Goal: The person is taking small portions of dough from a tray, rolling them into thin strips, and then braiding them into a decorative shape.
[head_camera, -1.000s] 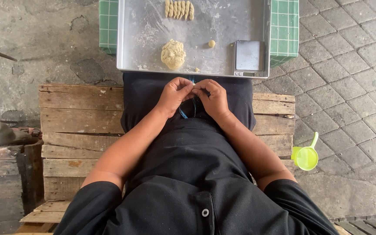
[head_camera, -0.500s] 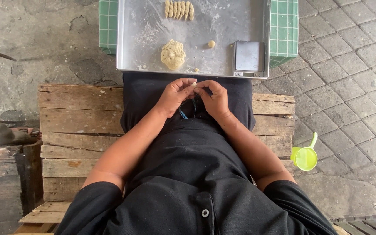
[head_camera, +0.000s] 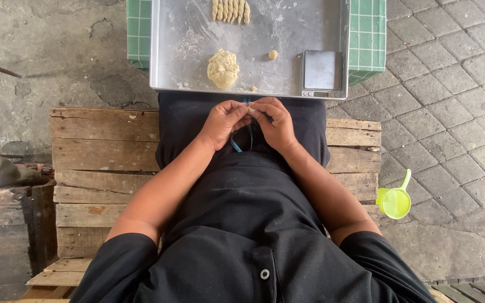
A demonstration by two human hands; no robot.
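1. Tray [head_camera: 186, 33] — dull grey metal, smooth, dusted with flour.
2. Dough lump [head_camera: 223, 68] — pale, matt, crumbly-rough.
3. Small scale [head_camera: 321, 72]: brushed metal top, faint sheen.
4. Pallet seat [head_camera: 96, 146]: weathered wood, rough, nail-marked.
5. Scoop [head_camera: 396, 201]: glossy green plastic.
6. Shirt [head_camera: 242, 247]: matt black cloth.
7. Ground [head_camera: 450, 112]: rough stone pavers.
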